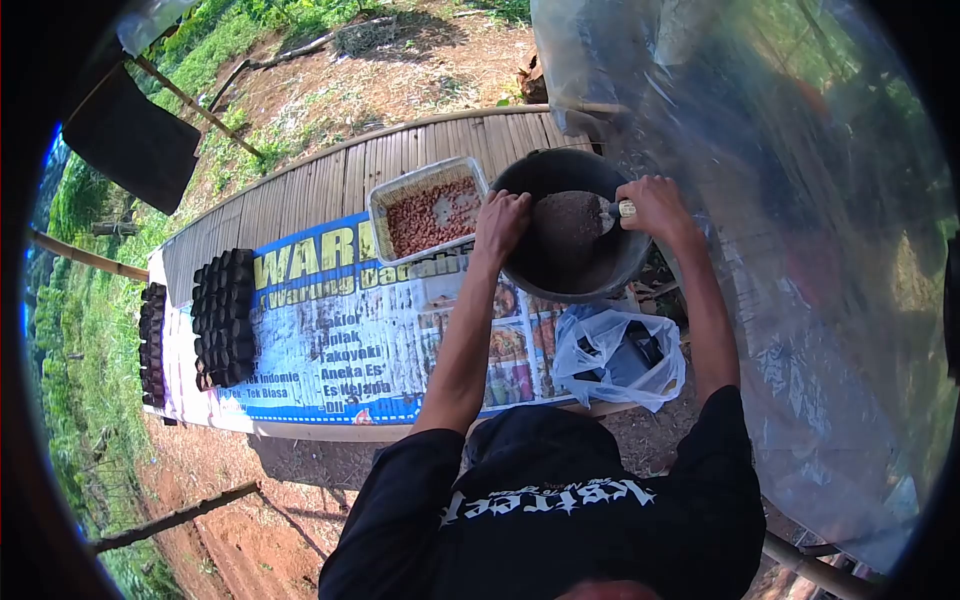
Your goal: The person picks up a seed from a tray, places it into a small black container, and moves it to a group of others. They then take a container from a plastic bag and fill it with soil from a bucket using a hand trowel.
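Observation:
A black bucket [575, 285] stands at the right end of the table, with dark, loose soil [568, 225] inside. My left hand [503, 224] is closed on the bucket's left rim. My right hand [656, 208] grips the pale handle of a trowel [608, 213] at the right rim, its metal blade partly hidden by the soil. Close to my left hand is a white plastic tray [378, 215] holding reddish-brown seeds [425, 220].
Black seedling pots [224, 318] stand in rows on a printed banner [330, 345] at the left. A clear plastic bag [640, 375] with dark items lies near the front edge. Plastic sheeting [800, 300] hangs at the right. Bamboo slats [330, 185] form the tabletop.

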Demonstrator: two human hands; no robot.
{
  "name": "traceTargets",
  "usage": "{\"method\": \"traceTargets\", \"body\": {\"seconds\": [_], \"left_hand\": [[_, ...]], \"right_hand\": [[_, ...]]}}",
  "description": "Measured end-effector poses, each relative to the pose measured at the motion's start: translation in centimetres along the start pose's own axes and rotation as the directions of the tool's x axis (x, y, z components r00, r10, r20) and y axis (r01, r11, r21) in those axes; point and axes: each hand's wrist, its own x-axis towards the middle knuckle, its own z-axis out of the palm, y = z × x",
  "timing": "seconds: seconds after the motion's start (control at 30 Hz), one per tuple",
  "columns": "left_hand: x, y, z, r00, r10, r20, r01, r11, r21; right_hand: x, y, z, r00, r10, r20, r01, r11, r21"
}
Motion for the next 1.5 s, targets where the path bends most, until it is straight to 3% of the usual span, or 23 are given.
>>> {"method": "traceTargets", "body": {"seconds": [0.27,0.37,0.47,0.77,0.87,0.97,1.07,1.17,1.2,1.3,1.33,1.43,1.5], "left_hand": [[0.1,0.4,-0.5,1.0,-0.006,-0.026,0.006,1.0,-0.004],[0.0,0.0,-0.2,0.999,-0.009,0.032,0.009,1.0,-0.005],[-0.1,0.1,-0.3,1.0,-0.007,0.029,0.007,1.0,-0.013],[0.0,0.1,-0.2,1.0,0.002,-0.005,-0.002,1.0,-0.022],[0.0,0.0,-0.1,1.0,-0.002,0.007,0.002,1.0,-0.022],[0.1,0.3,-0.4,1.0,0.003,-0.013,-0.003,1.0,-0.019],[0.0,0.3,-0.3,1.0,-0.003,-0.009,0.003,1.0,-0.008],[0.0,0.2,-0.2,1.0,-0.008,0.001,0.008,1.0,-0.012],[0.0,0.2,-0.2,1.0,-0.003,-0.001,0.003,1.0,-0.011],[0.1,0.1,-0.4,1.0,0.0,0.0,0.0,1.0,-0.008],[0.1,0.1,-0.4,1.0,-0.003,0.007,0.003,1.0,-0.009],[0.0,0.3,-0.4,1.0,-0.002,0.015,0.002,1.0,-0.001],[0.1,0.3,-0.3,1.0,0.001,0.009,-0.001,1.0,0.005]], "right_hand": [[0.1,-0.8,-0.4,1.0,0.009,-0.007,-0.01,0.999,-0.04],[0.1,-1.1,-0.6,1.0,0.004,-0.022,-0.006,0.997,-0.08],[0.1,-0.9,-0.1,0.996,-0.028,-0.082,0.024,0.999,-0.048],[0.0,-1.6,-0.1,0.986,-0.08,-0.143,0.052,0.979,-0.195],[-0.4,-1.9,0.7,0.955,-0.141,-0.261,0.066,0.959,-0.276],[-0.1,-1.7,1.9,0.959,-0.028,-0.282,-0.025,0.983,-0.183],[1.3,-1.2,4.9,0.971,0.134,-0.197,-0.166,0.974,-0.154],[2.1,-1.0,9.5,0.965,0.166,-0.202,-0.2,0.967,-0.158],[2.6,-1.1,10.7,0.968,0.23,-0.099,-0.242,0.962,-0.128],[2.7,-2.1,12.4,0.984,0.173,-0.045,-0.175,0.983,-0.048],[3.1,-2.3,12.7,0.99,0.14,-0.017,-0.139,0.988,0.064],[4.4,-3.2,14.3,0.995,0.073,-0.063,-0.053,0.96,0.275],[4.8,-3.4,15.3,0.997,0.044,-0.066,-0.022,0.95,0.311]]}}
